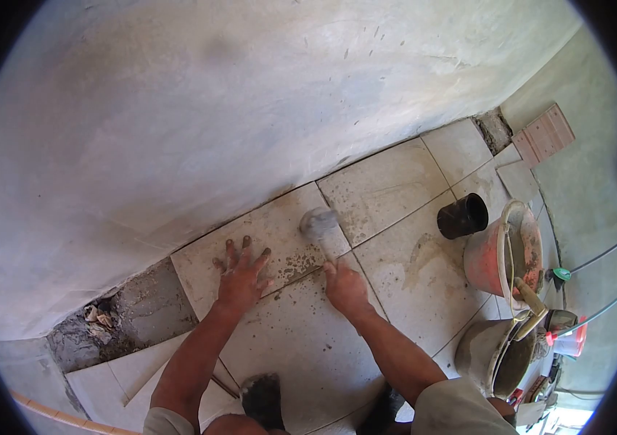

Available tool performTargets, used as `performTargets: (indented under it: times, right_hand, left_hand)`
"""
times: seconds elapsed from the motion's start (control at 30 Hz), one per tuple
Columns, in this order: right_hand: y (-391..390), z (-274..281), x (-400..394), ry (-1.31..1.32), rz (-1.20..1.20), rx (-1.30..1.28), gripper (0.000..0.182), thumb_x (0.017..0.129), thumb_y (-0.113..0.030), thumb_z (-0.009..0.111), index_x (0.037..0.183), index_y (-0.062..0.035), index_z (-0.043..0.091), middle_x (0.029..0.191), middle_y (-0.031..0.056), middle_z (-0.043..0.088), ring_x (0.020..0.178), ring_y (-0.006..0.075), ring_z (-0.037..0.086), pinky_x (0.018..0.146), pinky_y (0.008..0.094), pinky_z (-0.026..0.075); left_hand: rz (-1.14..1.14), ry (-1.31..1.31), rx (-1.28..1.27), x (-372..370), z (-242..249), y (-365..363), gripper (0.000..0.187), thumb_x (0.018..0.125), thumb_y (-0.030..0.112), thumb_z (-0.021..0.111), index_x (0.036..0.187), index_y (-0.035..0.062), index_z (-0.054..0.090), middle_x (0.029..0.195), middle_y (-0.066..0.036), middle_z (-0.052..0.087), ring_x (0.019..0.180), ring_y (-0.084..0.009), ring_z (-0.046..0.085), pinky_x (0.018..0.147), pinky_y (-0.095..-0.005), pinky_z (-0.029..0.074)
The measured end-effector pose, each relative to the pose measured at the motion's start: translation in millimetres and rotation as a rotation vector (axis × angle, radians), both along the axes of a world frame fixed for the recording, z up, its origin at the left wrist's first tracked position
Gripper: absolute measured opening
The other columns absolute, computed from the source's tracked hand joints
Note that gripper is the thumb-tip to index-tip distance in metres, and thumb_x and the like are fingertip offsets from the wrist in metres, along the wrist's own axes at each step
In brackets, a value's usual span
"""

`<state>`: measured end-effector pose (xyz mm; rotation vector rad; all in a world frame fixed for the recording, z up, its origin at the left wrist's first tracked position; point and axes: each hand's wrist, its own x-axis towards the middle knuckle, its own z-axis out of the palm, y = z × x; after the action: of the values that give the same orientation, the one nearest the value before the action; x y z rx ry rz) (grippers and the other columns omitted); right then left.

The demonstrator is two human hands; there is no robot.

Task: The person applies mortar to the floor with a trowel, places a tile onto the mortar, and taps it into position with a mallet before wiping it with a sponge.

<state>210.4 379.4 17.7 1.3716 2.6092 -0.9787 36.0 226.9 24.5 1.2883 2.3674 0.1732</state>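
Note:
My left hand (241, 275) lies with fingers spread on a pale floor tile (265, 226) beside the wall. Nothing is in it. My right hand (346, 291) is wrapped round the handle of a mallet (319, 223), whose greyish head is at the same tile's right end, slightly blurred; whether it touches the tile I cannot tell. Wet specks of mortar dot the tile between my hands. Left of this tile, an untiled strip (152, 304) of grey mortar shows, with crumpled debris (99, 319) at its far end.
On the right stand a black cylinder (462, 216), a reddish bucket (486, 261) and a grey bucket (479, 351) with a wooden-handled tool (532, 299). A pinkish tile (543, 136) leans near the corner. The plastered wall (199, 123) runs along the tiles.

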Motion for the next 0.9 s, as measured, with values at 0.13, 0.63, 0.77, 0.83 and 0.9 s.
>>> performTargets:
  times: [0.13, 0.63, 0.77, 0.83, 0.9]
  right_hand:
    - [-5.8, -0.9, 6.2, -0.053, 0.080, 0.019, 0.041, 0.096, -0.039, 0.041, 0.099, 0.0013, 0.050, 0.076, 0.0296, 0.061, 0.075, 0.0467, 0.061, 0.068, 0.0522, 0.049]
    - [-78.5, 0.0, 9.7, 0.427, 0.041, -0.335, 0.033, 0.095, -0.033, 0.047, 0.090, -0.0010, 0.049, 0.071, 0.0292, 0.057, 0.073, 0.0502, 0.056, 0.061, 0.0523, 0.043]
    - [-79.8, -7.8, 8.3, 0.266, 0.099, -0.274, 0.035, 0.096, -0.034, 0.044, 0.089, -0.0004, 0.052, 0.073, 0.0305, 0.057, 0.074, 0.0499, 0.056, 0.063, 0.0528, 0.043]
    - [-88.3, 2.8, 11.6, 0.295, 0.109, -0.336, 0.037, 0.096, -0.035, 0.043, 0.090, -0.0002, 0.053, 0.074, 0.0310, 0.058, 0.075, 0.0500, 0.056, 0.065, 0.0534, 0.043]
    - [-89.0, 6.5, 7.5, 0.325, 0.073, -0.331, 0.039, 0.096, -0.036, 0.042, 0.090, 0.0003, 0.054, 0.075, 0.0311, 0.058, 0.076, 0.0501, 0.057, 0.067, 0.0535, 0.045]
  left_hand:
    - [-0.036, 0.025, 0.069, -0.9, -5.7, -5.2, 0.070, 0.078, 0.036, 0.071, 0.140, 0.0237, 0.040, 0.152, -0.016, 0.016, 0.140, -0.0424, 0.008, 0.105, -0.0679, 0.014]
    - [0.426, 0.054, 0.165, 35.0, -18.9, -99.5, 0.046, 0.083, 0.035, 0.064, 0.128, 0.0270, 0.056, 0.150, -0.010, 0.026, 0.141, -0.0353, 0.014, 0.105, -0.0662, 0.012]
    - [0.449, 0.012, 0.297, 30.0, -18.9, -97.4, 0.043, 0.083, 0.031, 0.066, 0.125, 0.0296, 0.058, 0.149, -0.009, 0.028, 0.141, -0.0329, 0.014, 0.103, -0.0685, 0.013]
    - [0.479, -0.022, 0.270, 34.2, -14.8, -97.3, 0.043, 0.082, 0.028, 0.067, 0.124, 0.0289, 0.059, 0.149, -0.008, 0.027, 0.141, -0.0324, 0.015, 0.103, -0.0682, 0.017]
    - [0.485, -0.007, 0.260, 32.6, -16.7, -95.9, 0.045, 0.081, 0.029, 0.068, 0.125, 0.0280, 0.058, 0.149, -0.008, 0.027, 0.141, -0.0326, 0.015, 0.103, -0.0666, 0.018]
